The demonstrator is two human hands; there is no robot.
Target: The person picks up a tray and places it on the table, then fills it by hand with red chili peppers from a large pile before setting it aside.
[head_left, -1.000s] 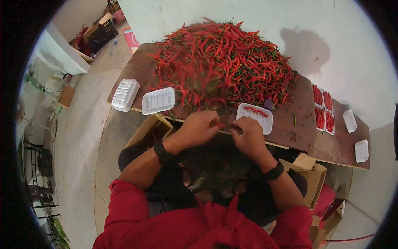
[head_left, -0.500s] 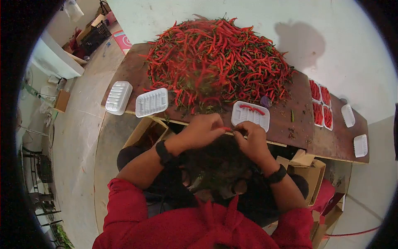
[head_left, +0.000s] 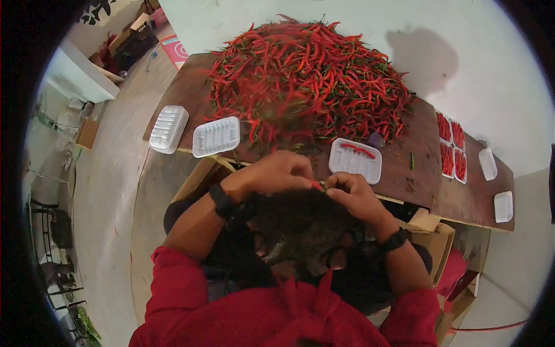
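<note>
My left hand (head_left: 280, 173) is closed around a red chili pepper (head_left: 317, 185); only a short bit of it shows past the fingertips. Thumb and finger of my right hand (head_left: 357, 198) pinch the stem end of that same chili. Just beyond my right hand, a white plastic tray (head_left: 352, 168) lies on the table with a few red chilies (head_left: 357, 151) across its far part. A large heap of red chilies with green stems (head_left: 318, 75) covers the middle of the table. Both hands are over the table's near edge, above my dark lap.
A stack of white trays (head_left: 167, 130) and a white tray (head_left: 217, 137) sit at the left. On the right are several chili-filled trays (head_left: 452, 144) and two more white trays (head_left: 488, 164). One green chili (head_left: 411, 161) lies on the brown table (head_left: 425, 127). Cardboard boxes (head_left: 436, 246) stand below.
The view has shifted slightly. My hands stay together at the chili, the right hand's fingers still at its stem end. The trays and heap have not been moved.
</note>
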